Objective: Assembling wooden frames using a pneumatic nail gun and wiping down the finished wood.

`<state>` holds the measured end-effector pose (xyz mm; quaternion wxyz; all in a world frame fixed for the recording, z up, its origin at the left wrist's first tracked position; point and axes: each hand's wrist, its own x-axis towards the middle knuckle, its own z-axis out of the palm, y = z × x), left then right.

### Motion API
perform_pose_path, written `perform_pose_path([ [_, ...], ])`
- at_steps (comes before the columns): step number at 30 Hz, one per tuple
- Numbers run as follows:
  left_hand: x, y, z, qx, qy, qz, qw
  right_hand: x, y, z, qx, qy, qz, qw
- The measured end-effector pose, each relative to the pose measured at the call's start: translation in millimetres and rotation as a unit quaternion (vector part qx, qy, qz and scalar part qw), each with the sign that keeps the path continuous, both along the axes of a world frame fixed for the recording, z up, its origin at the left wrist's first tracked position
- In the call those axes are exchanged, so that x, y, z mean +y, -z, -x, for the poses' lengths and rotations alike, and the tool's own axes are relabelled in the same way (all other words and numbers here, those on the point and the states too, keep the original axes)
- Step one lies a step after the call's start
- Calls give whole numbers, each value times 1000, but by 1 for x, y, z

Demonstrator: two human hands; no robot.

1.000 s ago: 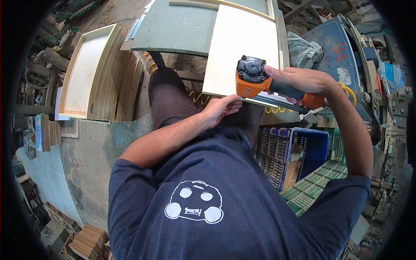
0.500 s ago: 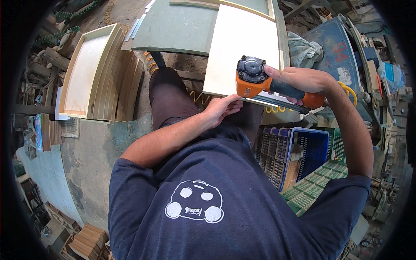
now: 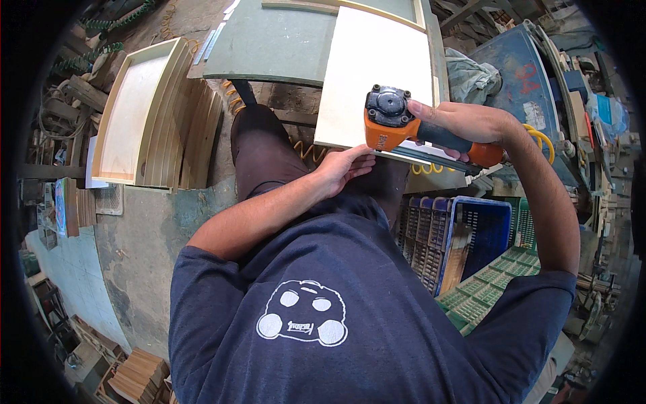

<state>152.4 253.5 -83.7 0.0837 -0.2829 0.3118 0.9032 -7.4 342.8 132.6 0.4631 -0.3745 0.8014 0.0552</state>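
Observation:
My right hand (image 3: 474,122) is closed round the dark grip of an orange and black air nail gun (image 3: 389,137). The tool's head rests over the near edge of a white panel (image 3: 377,57), and its long magazine runs off to the right along that edge. Close to the tool's nose, my left hand (image 3: 341,170) holds the panel's near edge, thumb stretched toward it and the other fingers curled below. The panel lies on a grey-green worktable (image 3: 269,54). The gun covers the exact spot where its nose meets the edge.
Stacked shallow wooden trays (image 3: 138,111) stand at the left. A blue crate (image 3: 481,232) and a green crate (image 3: 494,283) are at the right, below a blue metal surface (image 3: 521,74) with a crumpled grey cloth (image 3: 471,77). A yellow coiled hose (image 3: 542,139) hangs behind my right wrist.
The nail gun's head has shifted very slightly left along the panel's edge, with my right hand. My left hand stays in nearly the same place.

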Motion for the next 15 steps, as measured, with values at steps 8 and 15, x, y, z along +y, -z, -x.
perform_pose_path([
  [8,0,7,3,-2,-19,-5,1000,-1,-2,-9,21,-8,21,1000],
  [15,6,14,2,33,5,-12,999,10,-9,-7,43,12,6,999],
])
